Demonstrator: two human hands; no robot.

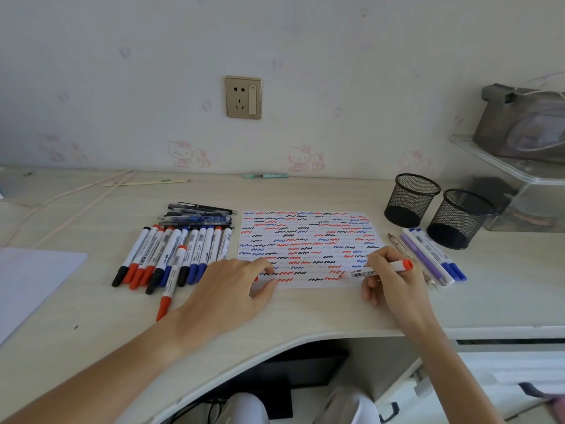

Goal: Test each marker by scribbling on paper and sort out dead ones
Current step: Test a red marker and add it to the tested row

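Two hands are at work over the sheet. Right hand (389, 278) grips a red-ended whiteboard marker (377, 269), fingers curled round the barrel, its tip down on the paper (308, 240) near the bottom right edge, right beside a fresh-looking red squiggle. Left hand (227, 293) rests at the sheet's lower left corner, fingers curled down, with a small red thing, seemingly a cap (256, 279), showing between thumb and forefinger; whether it is pinched I cannot tell. Rows of red, blue and black wavy lines cover the page almost top to bottom. Left of the paper, a row of markers (171, 255) lies side by side on the counter (91, 332), with a stack of thinner pens (198, 216) behind them. To the right, a smaller group of pens (431, 257) lies just beside the sheet, and two black mesh cups (411, 200) stand upright behind that group.
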